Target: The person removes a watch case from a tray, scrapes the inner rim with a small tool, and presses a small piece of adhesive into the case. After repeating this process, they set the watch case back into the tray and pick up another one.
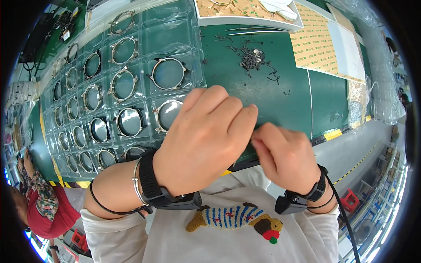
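Nearest to us, the left hand [204, 133] is curled, knuckles toward the camera, its fingers lying close together. Beside it, the right hand [283, 151] is bent, its fingertips turned in toward the left hand and slightly blurred. Where the two meet, the fingertips are hidden; we cannot tell whether either pinches anything.

Partly behind the left hand we find a round case [158, 115], in the near right corner of a clear tray [171, 26]; whether hand and case touch we cannot judge. Further cases, silvery or dark, fill rows of pockets to the left.

Beyond the hands, on the green bench [280, 103], we note a heap of black scraps [252, 60] and, farther off, a white box [250, 23] of tan paper pieces. Right of the box lie a tan printed sheet [313, 48] and a white sheet [344, 50]. Each wrist bears a black band, the left also a bracelet [137, 179]. At far left we see a person in red [57, 210].
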Tool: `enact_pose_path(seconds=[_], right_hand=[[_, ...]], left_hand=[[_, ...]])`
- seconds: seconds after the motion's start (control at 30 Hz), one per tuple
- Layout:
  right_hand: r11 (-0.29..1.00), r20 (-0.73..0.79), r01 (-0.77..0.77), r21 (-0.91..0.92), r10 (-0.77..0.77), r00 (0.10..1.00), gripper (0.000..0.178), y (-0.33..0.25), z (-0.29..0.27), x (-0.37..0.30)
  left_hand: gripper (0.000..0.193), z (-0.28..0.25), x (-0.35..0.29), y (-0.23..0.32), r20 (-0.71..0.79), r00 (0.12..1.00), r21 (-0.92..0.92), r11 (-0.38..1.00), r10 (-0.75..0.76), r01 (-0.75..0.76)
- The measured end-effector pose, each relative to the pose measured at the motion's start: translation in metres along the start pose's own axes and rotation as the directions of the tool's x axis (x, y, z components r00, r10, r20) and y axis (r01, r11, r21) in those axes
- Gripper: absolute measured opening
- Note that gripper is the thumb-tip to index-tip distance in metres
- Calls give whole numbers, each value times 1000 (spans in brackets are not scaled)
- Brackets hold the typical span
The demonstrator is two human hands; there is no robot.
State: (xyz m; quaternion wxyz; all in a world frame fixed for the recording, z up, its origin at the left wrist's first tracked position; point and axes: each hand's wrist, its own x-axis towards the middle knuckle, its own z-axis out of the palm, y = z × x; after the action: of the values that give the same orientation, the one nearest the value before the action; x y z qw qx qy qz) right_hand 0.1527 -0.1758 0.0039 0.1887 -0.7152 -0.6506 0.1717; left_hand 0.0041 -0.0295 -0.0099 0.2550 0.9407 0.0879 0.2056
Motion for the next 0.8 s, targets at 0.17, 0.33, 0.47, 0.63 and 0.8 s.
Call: enact_pose_path(seconds=[0.17, 0.33, 0.47, 0.63, 0.8], right_hand=[[997, -77, -8, 78, 14, 997, 12, 2, 1, 4], [998, -91, -46, -45, 42, 995, 13, -2, 0, 1], [989, 12, -82, 121, 81, 997, 13, -13, 4, -5], [887, 15, -132, 442, 139, 990, 10, -3, 3, -7], [845, -103, -193, 499, 279, 955, 10, 17, -18, -6]], left_hand=[[59, 1, -1, 3, 2, 999, -11, 999, 39, -39], [60, 0, 0, 4, 35, 998, 0, 999, 53, -53], [61, 0, -1, 3, 47, 998, 7, 999, 53, -53], [63, -8, 1, -2, 114, 993, -11, 1000, 6, -5], [64, -20, 7, -13, 127, 985, 5, 993, -114, 115]])
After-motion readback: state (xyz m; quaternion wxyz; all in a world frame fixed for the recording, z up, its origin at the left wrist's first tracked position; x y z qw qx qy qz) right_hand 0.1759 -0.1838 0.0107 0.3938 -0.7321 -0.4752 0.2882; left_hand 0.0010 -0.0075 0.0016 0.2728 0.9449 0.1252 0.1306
